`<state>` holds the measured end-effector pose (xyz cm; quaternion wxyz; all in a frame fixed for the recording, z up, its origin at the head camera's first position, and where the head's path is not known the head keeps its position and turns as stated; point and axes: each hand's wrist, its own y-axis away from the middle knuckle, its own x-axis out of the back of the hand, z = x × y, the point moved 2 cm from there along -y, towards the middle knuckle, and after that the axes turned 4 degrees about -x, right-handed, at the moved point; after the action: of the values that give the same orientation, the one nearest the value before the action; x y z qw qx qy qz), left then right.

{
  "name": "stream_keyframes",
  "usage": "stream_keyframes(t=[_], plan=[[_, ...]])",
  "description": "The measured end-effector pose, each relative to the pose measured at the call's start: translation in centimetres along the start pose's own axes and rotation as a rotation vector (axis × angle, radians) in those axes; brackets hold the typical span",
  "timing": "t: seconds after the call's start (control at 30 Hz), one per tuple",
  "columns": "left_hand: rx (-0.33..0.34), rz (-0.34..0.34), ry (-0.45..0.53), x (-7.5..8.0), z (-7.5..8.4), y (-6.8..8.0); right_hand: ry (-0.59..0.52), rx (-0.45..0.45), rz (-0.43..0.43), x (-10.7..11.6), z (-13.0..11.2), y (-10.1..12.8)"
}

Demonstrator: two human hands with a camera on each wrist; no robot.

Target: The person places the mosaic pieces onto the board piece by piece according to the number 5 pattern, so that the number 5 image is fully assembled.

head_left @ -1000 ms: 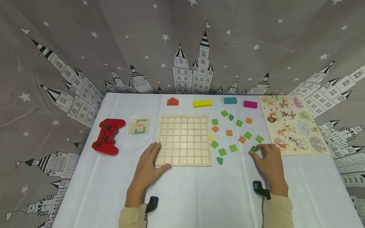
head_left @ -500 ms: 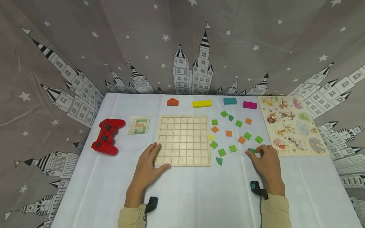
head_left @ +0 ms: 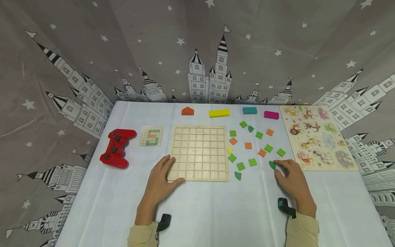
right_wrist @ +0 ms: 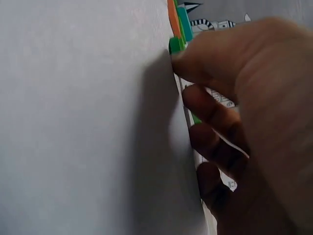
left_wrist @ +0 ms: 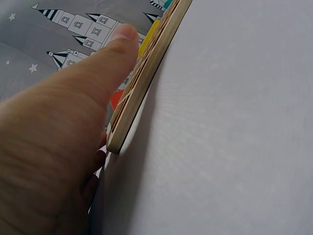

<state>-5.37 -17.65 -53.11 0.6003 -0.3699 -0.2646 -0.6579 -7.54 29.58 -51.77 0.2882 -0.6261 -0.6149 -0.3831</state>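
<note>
The grid board (head_left: 199, 152) holds 0 pieces; every tile lies loose toward the tabletop's right edge. Right hand (head_left: 293, 181) pinches a dark green piece (head_left: 272, 164); left hand (head_left: 160, 180) rests flat on the board's near-left corner.

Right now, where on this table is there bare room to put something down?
The white cloth along the near edge, between and beside both hands, is bare. So is the patch left of the red controller. It is crowded between the wooden grid board and the animal puzzle, where loose tiles lie scattered.

Bright, even light; edges bulge; wrist views blur close up.
</note>
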Motion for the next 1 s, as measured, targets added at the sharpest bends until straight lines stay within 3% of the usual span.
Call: stream_keyframes(t=[0.27, 0.47, 0.73, 1.0], plan=[[-0.007, 0.007, 0.007, 0.0, -0.1, 0.0, 0.035, 0.038, 0.077, -0.4, -0.5, -0.2], [-0.006, 0.011, 0.015, 0.0, -0.1, 0.0, 0.074, 0.038, 0.036, -0.6, -0.6, -0.4], [0.002, 0.011, 0.01, 0.0, -0.2, 0.1, 0.057, 0.023, 0.054, -1.0, -0.5, -0.5], [-0.001, 0.015, 0.002, 0.0, -0.2, 0.0, -0.014, 0.118, 0.105, -1.7, -2.9, -1.7]])
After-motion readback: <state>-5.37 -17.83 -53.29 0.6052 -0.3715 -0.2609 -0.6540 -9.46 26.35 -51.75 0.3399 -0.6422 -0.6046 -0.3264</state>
